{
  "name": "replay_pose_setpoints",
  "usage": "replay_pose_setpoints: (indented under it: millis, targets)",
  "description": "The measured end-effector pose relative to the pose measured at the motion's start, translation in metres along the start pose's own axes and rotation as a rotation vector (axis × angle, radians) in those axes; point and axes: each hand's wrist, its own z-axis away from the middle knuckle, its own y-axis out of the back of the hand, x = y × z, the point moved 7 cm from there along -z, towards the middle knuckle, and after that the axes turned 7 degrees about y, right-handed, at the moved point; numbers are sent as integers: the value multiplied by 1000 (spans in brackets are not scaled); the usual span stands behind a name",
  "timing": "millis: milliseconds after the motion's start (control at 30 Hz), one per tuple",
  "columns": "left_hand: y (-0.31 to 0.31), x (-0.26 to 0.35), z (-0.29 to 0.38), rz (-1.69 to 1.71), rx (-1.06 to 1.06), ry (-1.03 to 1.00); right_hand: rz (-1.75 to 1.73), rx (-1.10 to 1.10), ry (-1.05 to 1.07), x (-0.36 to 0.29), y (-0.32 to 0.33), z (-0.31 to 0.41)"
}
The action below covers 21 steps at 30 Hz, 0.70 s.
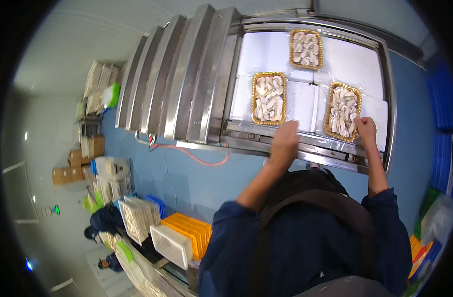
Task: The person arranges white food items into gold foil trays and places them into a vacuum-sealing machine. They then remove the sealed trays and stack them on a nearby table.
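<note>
Three gold-rimmed trays of sliced mushrooms in clear plastic film lie on the white flat surface of a steel machine. My right hand (365,128) is at the right edge of the right tray (342,112), fingers curled at the film there; whether they pinch it is unclear. My left hand (286,143), slightly blurred, is over the machine's near steel rail, just below the lower right corner of the left tray (269,98). Its fingers point away from me, and what they hold, if anything, cannot be seen. The far tray (306,49) lies near the back rail, untouched.
A ribbed steel hood (182,74) stands left of the white surface. A red hose (197,159) lies on the blue floor. Lower left are a white crate (171,247), stacked orange crates (191,230) and two people at a long table. Blue crates (443,96) stand at the right.
</note>
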Motion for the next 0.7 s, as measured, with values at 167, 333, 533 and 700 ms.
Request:
replay_pose_setpoints:
  millis: [167,333,533,700]
  targets:
    - [-62,14,1,-270,-126,-87,-465,-166,-288,5,-3,10]
    - [-56,27,-6,-209,-163,-103,-388,260,177,-15,68,-27]
    - [-41,32,41,-92,-78,-129,-303,285,-4,5,99,-46]
    - [-22,20,43,326,-12,165,-454,205,93,-39,125,-24]
